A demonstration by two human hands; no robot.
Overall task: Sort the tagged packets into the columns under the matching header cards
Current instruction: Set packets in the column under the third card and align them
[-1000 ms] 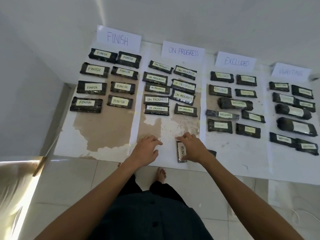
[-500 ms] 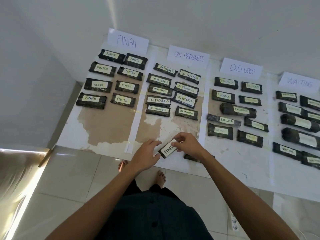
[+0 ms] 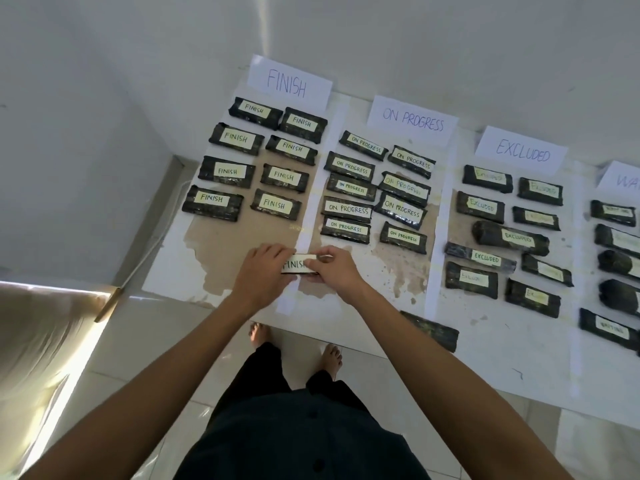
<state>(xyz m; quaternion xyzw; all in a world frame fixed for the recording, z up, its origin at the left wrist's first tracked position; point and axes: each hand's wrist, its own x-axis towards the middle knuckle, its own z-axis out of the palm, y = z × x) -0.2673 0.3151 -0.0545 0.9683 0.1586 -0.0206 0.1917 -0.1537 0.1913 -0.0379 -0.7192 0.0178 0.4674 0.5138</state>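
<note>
A dark packet tagged FINISH (image 3: 298,263) is held between both hands, level over the white strip between the FINISH and ON PROGRESS columns. My left hand (image 3: 265,273) grips its left end and my right hand (image 3: 334,268) pinches its right end. White header cards stand at the far edge: FINISH (image 3: 288,82), ON PROGRESS (image 3: 412,120), EXCLUDED (image 3: 522,151) and a cut-off WAITING card (image 3: 623,177). Several tagged packets lie in two rows under each card. One more dark packet (image 3: 433,330) lies near the sheet's front edge, its tag hidden.
The paper sheet (image 3: 485,358) covers the floor against a white wall; brown stains mark it below the FINISH and ON PROGRESS columns. My bare feet (image 3: 258,334) stand on the tiles at the sheet's front edge. A pale cloth-like thing (image 3: 41,341) fills the left.
My right hand lifted the FINISH packet off the sheet, turned it from upright to level and carried it left. My left hand took hold of its left end. The view shifted left.
</note>
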